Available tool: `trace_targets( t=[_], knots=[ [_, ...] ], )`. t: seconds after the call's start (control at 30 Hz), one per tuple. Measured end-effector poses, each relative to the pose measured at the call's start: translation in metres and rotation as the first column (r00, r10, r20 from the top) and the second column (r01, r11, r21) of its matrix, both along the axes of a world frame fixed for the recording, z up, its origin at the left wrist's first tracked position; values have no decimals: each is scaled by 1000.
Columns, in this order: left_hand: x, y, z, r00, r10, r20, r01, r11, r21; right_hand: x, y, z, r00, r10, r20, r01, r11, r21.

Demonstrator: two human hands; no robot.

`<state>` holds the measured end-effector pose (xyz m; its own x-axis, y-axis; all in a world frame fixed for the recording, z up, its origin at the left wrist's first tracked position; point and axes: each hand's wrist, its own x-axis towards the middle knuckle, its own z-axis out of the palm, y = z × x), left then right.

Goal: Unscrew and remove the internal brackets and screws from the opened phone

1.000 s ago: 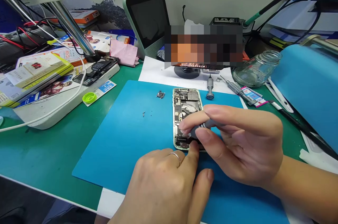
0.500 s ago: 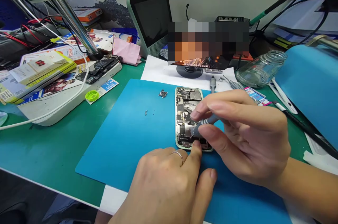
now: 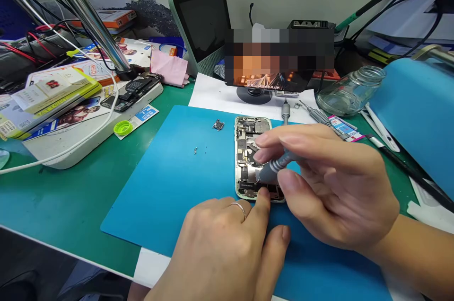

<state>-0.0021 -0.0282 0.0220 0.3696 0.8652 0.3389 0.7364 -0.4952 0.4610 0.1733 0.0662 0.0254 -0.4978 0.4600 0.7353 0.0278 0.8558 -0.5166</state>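
An opened smartphone (image 3: pixel 243 149) lies on the blue mat (image 3: pixel 152 187), its inner parts bare. My right hand (image 3: pixel 333 187) is closed around a grey screwdriver (image 3: pixel 278 164), which slants down into the phone's lower half. Its tip is too small to make out. The index fingertip of my left hand (image 3: pixel 227 239), with a ring on another finger, presses on the phone's bottom end; the thumb is apart and nothing is gripped. Left of the phone are a small metal-and-black part (image 3: pixel 218 125) and some tiny screws (image 3: pixel 195 150).
Behind the phone stand another grey screwdriver (image 3: pixel 285 110) and a lit screen (image 3: pixel 269 82). A glass jar (image 3: pixel 349 92), tweezers (image 3: pixel 381 128) and a black cable (image 3: pixel 400 163) lie to the right. Boxes (image 3: pixel 53 90), a white power strip (image 3: pixel 71 149) and a green cap (image 3: pixel 123 128) occupy the left.
My right thumb has slid a little to the right along the screwdriver, and its fingers have shifted slightly. My left hand stays in place on the phone.
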Motion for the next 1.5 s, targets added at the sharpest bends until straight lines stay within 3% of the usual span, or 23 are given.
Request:
trace_targets(
  t=[0.37, 0.5, 0.9, 1.5],
  knots=[
    [1, 2, -1, 1000, 13, -3, -13, 1000, 25, -7, -1, -2, 994, 49, -99, -56, 996, -65],
    [1, 2, 0, 1000, 11, -11, -10, 999, 39, -8, 0, -2, 992, 17, -126, -24, 998, -56],
    [-5, -1, -15, 1000, -2, -30, 4, 998, 61, -7, -4, -4, 995, 11, -100, -16, 998, -55],
    [-6, -2, -15, 999, -22, -37, 23, 999, 22, -6, -4, -3, 995, -27, -95, 15, 992, -128]
  ],
)
